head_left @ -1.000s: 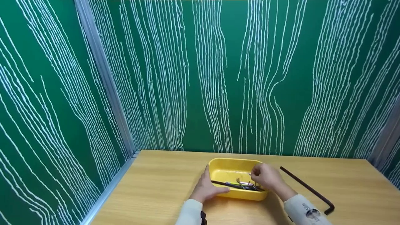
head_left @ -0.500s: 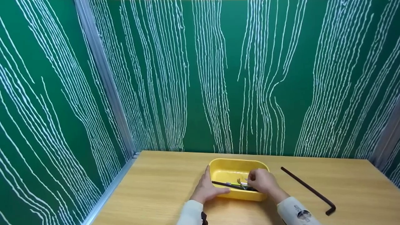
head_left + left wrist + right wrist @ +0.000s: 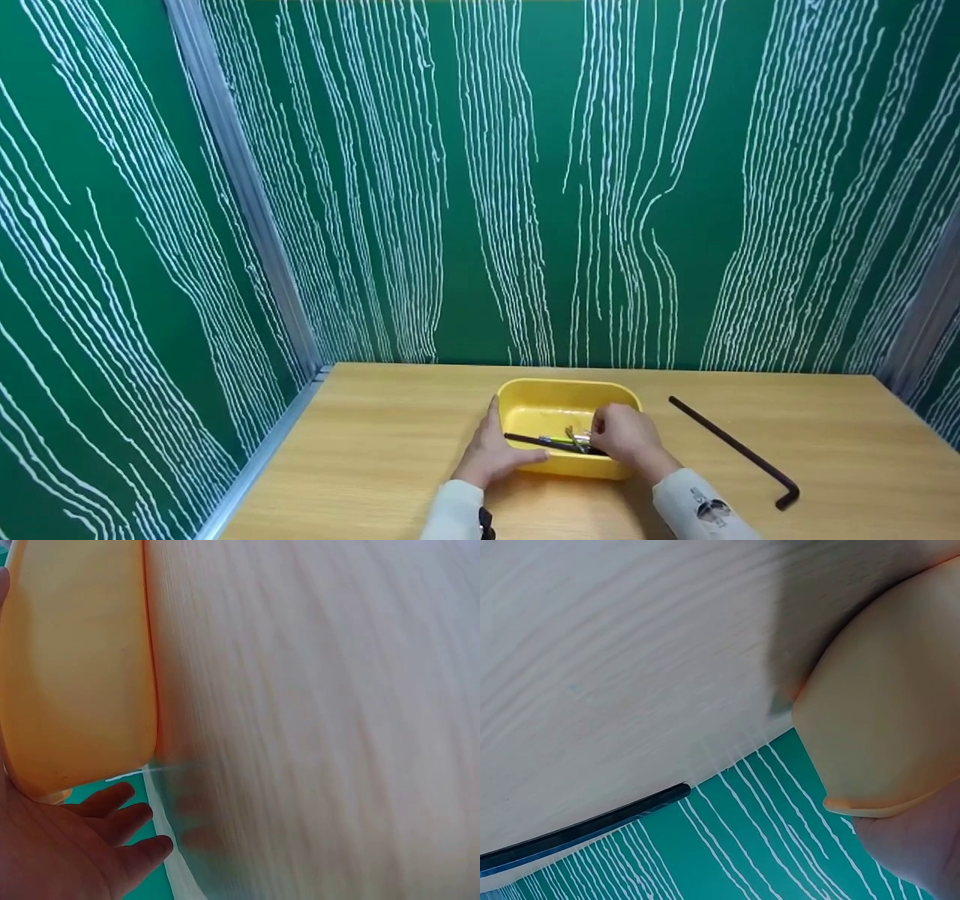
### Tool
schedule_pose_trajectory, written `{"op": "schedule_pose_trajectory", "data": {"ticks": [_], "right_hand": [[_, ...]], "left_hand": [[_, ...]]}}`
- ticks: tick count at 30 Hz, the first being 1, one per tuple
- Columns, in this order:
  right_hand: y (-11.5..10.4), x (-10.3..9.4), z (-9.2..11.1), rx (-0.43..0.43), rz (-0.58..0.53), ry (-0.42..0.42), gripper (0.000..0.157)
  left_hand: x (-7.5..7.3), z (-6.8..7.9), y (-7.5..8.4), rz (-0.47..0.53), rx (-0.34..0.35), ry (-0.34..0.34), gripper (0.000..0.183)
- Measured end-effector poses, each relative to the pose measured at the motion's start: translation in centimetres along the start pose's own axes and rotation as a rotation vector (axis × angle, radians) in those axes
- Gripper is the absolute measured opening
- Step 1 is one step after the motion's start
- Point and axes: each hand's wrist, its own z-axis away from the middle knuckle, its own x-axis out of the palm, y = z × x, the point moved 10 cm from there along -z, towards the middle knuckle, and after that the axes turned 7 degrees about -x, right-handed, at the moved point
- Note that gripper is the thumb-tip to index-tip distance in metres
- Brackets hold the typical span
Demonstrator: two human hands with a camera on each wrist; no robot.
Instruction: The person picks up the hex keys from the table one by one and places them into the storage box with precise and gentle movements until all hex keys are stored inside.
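Observation:
A yellow plastic box (image 3: 577, 467) stands on the table with thin, tool-like items along its near side. Among them are a slim black rod (image 3: 525, 438) and a yellow-green piece (image 3: 555, 440). My left hand (image 3: 491, 450) rests against the box's left end, thumb over the near rim. The left wrist view shows that hand's fingers (image 3: 124, 821) loosely extended past the box end. Inside the box's right end my right hand (image 3: 628, 435) is bent downward with curled fingers. Its fingertips are hidden, so I cannot tell what they pinch.
To the right of the box lies a long black L-shaped hex key (image 3: 731, 446) on the wooden table (image 3: 375, 450). Green panels (image 3: 600, 225) with white wavy lines rise behind the table and at its left, joined by a metal post (image 3: 247, 172).
My right hand has moved down and left into the box; the small pale tip that showed at its fingers is now mostly hidden. The left hand holds its place. The head view shifted slightly.

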Motion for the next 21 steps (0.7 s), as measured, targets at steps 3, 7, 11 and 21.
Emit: {"op": "schedule_pose_trajectory", "data": {"ticks": [3,7,11,21], "right_hand": [[0.05,-0.03,-0.12,0.0,0.02,0.001,0.013],[0.08,-0.08,-0.26,-0.004,0.059,0.0,0.014],[0.14,-0.01,-0.33,0.003,0.071,-0.008,0.013],[0.02,0.15,-0.42,-0.018,0.126,-0.014,0.013]], "left_hand": [[0.01,-0.05,-0.08,0.007,-0.01,-0.003,0.132],[0.07,-0.14,-0.1,0.016,-0.008,-0.006,0.131],[0.15,-0.3,-0.16,0.016,0.003,-0.006,0.131],[-0.08,0.15,-0.28,-0.025,-0.058,0.009,0.131]]}}
